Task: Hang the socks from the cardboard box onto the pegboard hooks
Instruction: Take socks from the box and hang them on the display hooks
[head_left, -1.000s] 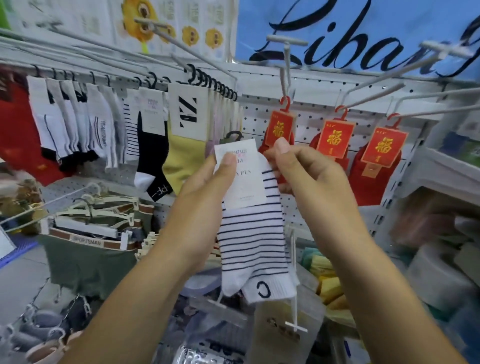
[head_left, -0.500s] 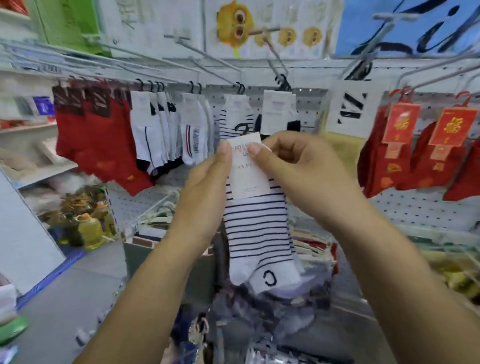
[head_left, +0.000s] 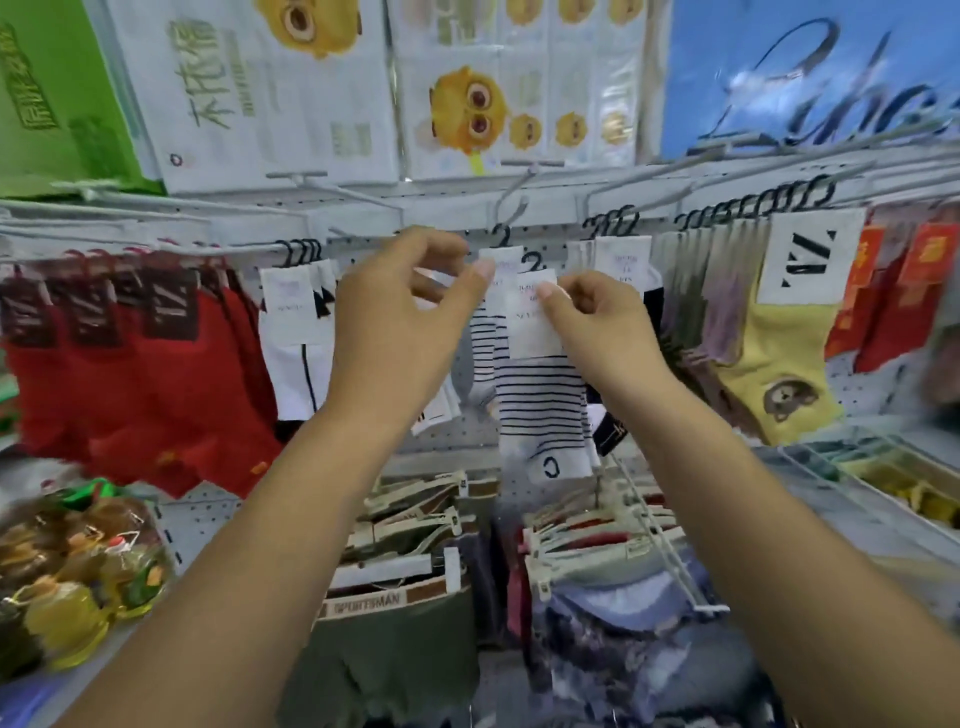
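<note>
"Pinching the card, was it, that right hand (head_left: 597, 312)?"

"Yes. The thumb lay on the front of the paper card (head_left: 530, 327), and the other fingers (head_left: 582, 291) were curled behind it, mostly hidden. The striped sock (head_left: 540, 410) hung from that grip in front of the pegboard (head_left: 208, 512), between the two hands."

"Was its little black hanger (head_left: 531, 260) on a peg?"

"I could not tell. The hanger stood up above the card, just under a grey metal hook (head_left: 514, 195). A second striped sock (head_left: 482, 343) hung close behind, and blur smeared the line where one ended and the other began."

"And the left hand (head_left: 410, 317)?"

"It was raised just beside the right one, fingers curled, with the thumb tip at the edge of the second striped sock's card. Whether it gripped that card or only touched it, I could not tell."

"What hung around them?"

"Red socks (head_left: 130, 374) hung in a row at the left, the outermost cut off by the frame. White socks (head_left: 296, 358) were partly covered by the left wrist. A yellow sock (head_left: 779, 374) with a bear was at the right. Underwear on hangers (head_left: 395, 603) lay below the arms, blurred. Boxes with a yellow cartoon face (head_left: 467, 109) stood above. The print on the cards was too soft to read."
</note>
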